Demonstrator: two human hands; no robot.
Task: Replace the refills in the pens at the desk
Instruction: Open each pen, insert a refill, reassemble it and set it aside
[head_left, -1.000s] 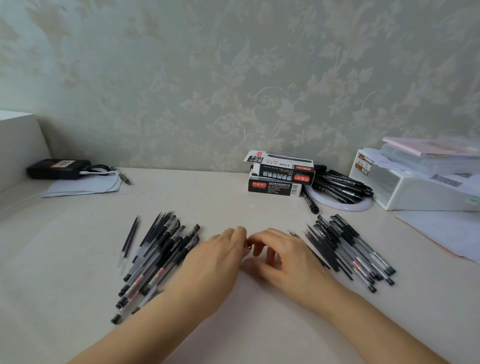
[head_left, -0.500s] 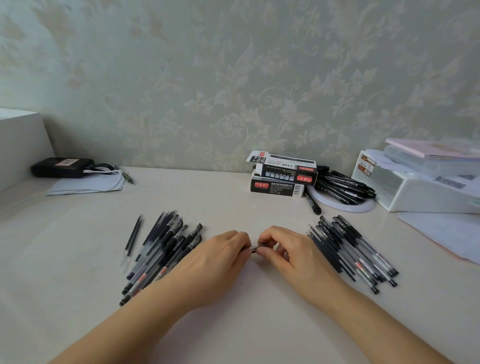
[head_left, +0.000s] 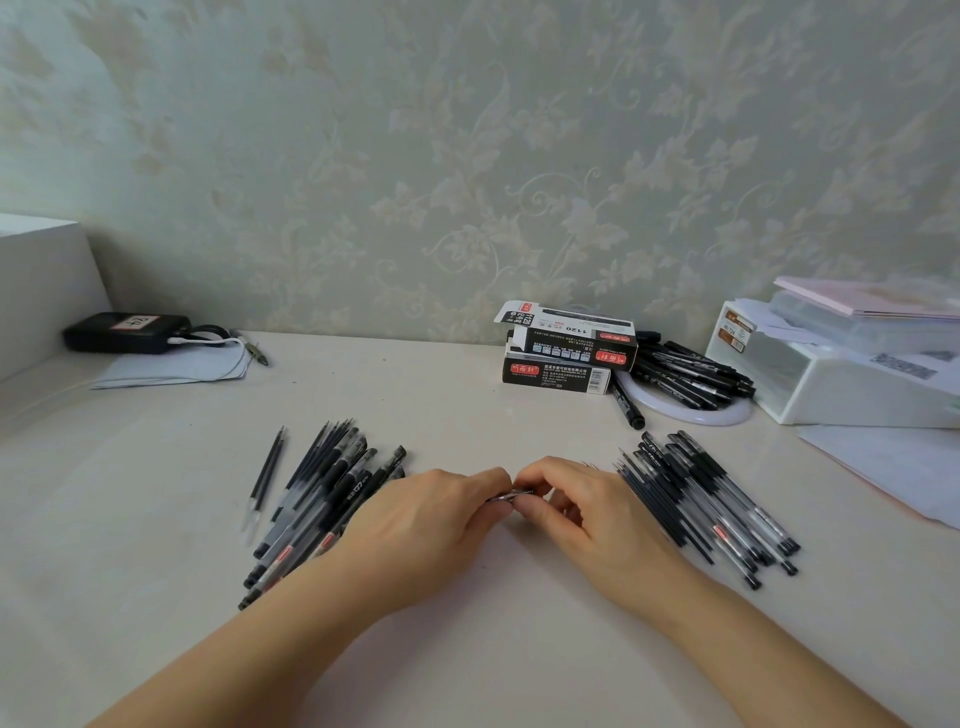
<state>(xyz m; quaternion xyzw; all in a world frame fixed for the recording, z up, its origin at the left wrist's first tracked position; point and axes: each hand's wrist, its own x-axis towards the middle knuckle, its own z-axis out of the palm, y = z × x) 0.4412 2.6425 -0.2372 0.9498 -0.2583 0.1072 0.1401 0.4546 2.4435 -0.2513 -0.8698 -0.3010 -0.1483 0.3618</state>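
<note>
- A pale wall (head_left: 467, 156) with leafy, floral-patterned wallpaper rises behind the desk.
- The cream desk (head_left: 467, 649) has a smooth, softly lit top.
- A white block (head_left: 36, 280) stands at far left.

You have two heaps of black-and-clear plastic pens (head_left: 332, 499) (head_left: 711, 504), one loose black refill (head_left: 267, 470) at left, and two stacked black cardboard boxes (head_left: 569, 353).

The upper pen box (head_left: 571, 335) at the far side of the tabletop (head_left: 467, 649) reads "1120" on its top face and again on its open end flap. A white label on the black case (head_left: 122, 332) at far left shows "24". One pen (head_left: 363, 480) in the left pile reads "0.7". Other print is too small.
</note>
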